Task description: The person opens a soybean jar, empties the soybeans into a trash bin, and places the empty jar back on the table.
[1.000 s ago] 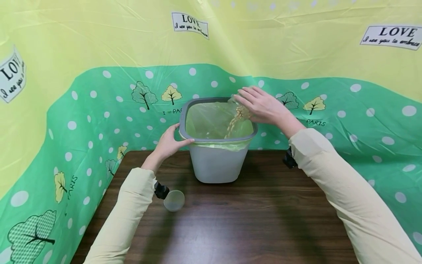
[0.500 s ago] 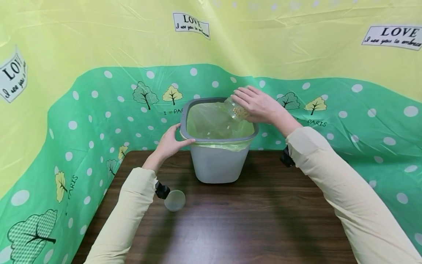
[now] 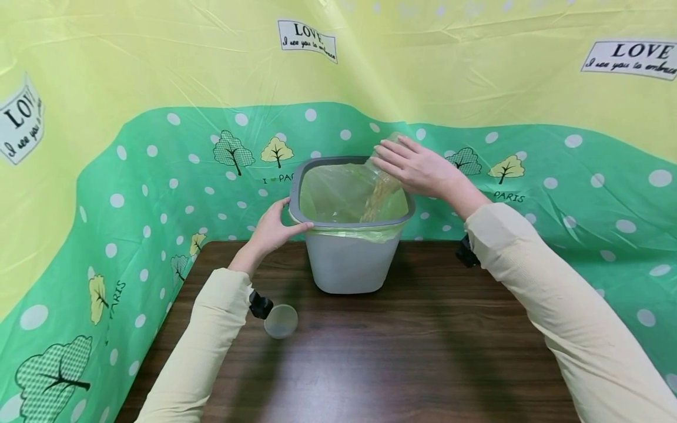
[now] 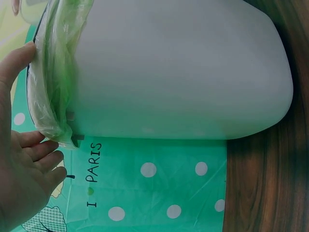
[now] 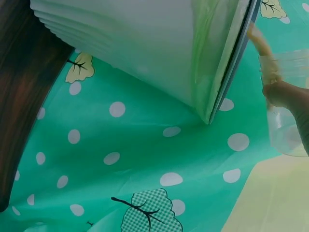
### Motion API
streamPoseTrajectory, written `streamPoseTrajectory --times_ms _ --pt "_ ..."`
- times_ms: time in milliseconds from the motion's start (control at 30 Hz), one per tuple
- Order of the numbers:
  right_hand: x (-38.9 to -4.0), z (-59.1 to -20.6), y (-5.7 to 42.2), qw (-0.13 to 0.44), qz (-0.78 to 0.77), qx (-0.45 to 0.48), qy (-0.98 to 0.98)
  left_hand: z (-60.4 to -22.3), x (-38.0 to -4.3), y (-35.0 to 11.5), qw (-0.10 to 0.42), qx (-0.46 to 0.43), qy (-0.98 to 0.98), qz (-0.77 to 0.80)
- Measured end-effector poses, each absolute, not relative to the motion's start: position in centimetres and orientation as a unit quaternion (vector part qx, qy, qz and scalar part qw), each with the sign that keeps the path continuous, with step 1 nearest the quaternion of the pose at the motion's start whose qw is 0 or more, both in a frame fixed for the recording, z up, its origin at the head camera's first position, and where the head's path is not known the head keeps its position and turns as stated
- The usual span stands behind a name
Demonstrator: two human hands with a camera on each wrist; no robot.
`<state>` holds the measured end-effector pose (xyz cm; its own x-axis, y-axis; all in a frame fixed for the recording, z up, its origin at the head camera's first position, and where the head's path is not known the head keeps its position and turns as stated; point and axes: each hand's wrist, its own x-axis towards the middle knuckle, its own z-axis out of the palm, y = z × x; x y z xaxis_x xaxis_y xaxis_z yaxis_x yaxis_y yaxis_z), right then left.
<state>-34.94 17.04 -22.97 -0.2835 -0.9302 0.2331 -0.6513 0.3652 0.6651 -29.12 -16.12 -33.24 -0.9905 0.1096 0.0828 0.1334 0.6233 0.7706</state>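
Observation:
A pale grey trash can (image 3: 346, 261) with a dark grey rim (image 3: 365, 224) and a thin green liner bag (image 3: 333, 188) stands upright on the table. At its front left corner my left hand (image 3: 272, 230) holds the rim, thumb along the front and fingers at the side. Above the right part of the opening, my right hand (image 3: 418, 167) grips a clear plastic jar (image 5: 285, 130), tipped mouth down toward the can. Beige soybeans (image 3: 378, 197) stream from the jar into the liner, blurred by motion. The can's bottom is hidden.
A round translucent lid (image 3: 281, 321) lies on the dark wooden table (image 3: 359, 364), beside the left wrist's black camera (image 3: 260, 304). A green and yellow printed cloth (image 3: 174, 153) hangs close behind the can and along both sides.
My right hand first tilts the jar back, so the flow nearly stops, then tips it steeply again and the soybeans pour out in a stream. My left hand stays at the rim.

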Motion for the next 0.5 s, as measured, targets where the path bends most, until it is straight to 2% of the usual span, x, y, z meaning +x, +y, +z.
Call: streamPoseTrajectory --times_ms 500 --pt "-34.9 -23.5 18.2 0.297 -0.214 0.541 -0.757 -33.3 -29.0 -16.1 0.016 -0.068 -0.899 -0.433"
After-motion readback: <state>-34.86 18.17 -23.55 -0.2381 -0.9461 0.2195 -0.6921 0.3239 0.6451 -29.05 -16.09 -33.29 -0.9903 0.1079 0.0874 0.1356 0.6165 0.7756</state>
